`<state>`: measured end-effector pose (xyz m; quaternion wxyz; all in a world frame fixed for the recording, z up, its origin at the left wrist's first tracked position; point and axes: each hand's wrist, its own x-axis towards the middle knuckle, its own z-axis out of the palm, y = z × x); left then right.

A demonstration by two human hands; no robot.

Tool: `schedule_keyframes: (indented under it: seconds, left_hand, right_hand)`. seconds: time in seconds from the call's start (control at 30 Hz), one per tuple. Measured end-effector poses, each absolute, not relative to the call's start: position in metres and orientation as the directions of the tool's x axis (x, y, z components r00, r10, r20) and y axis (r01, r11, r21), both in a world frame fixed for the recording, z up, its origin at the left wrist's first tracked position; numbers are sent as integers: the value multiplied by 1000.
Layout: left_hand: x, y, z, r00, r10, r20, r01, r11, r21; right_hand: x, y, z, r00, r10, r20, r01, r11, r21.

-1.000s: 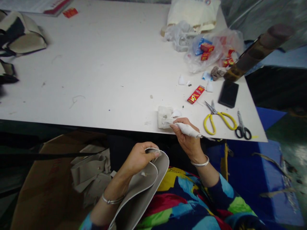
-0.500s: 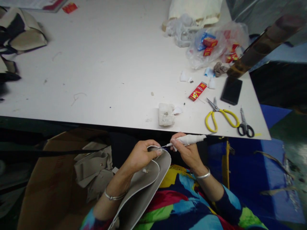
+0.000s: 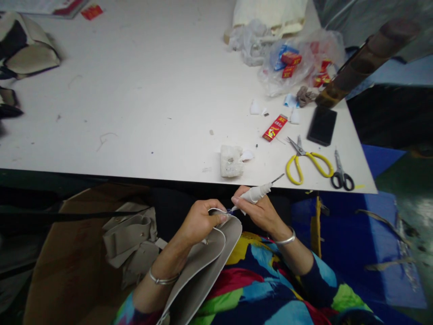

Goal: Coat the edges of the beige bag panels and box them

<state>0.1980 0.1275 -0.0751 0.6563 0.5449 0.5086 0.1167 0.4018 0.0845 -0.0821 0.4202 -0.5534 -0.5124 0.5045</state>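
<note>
My left hand pinches the curved upper edge of a light grey, leather-like bag piece, which lies in my lap with its layers folded open. My right hand is closed around a pen-like tool wrapped in white, a thin metal rod sticking out of its back end. The tool's front tip meets the bag piece's edge right beside my left fingertips; something dark blue shows there, too small to make out. A whitish block stands on the table just beyond my hands.
On the table's right lie yellow-handled scissors, small black scissors, a black phone, a red box and plastic bags. A brown post rises nearby. Left below, a cardboard box holds grey pieces.
My right hand has brought the tool's tip closer to the bag piece's edge, tilting its back end up. My left hand keeps its hold. The view has shifted slightly.
</note>
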Motion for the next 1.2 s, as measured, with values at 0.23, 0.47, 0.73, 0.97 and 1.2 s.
schedule_keyframes:
  seconds: [0.23,0.47,0.73,0.97,1.2]
  left_hand:
    - [200,125,-79,484,663,-571,375,433,820]
    - [192,130,-80,446,711,-543,366,409,836]
    - [176,136,-82,403,756,-517,393,367,843]
    - [171,136,-80,376,751,-542,384,406,829]
    - [172,137,-82,384,766,-516,374,383,845]
  right_hand:
    - [397,86,-77,-76,982,-171,128,-160,-979]
    - [386,66,-95,174,984,-39,-43,-32,-999]
    - [400,87,-83,459,858,231,291,101,-952]
    - [405,98,-83,430,857,283,372,117,-921]
    - [408,104,-86,391,881,267,372,114,-921]
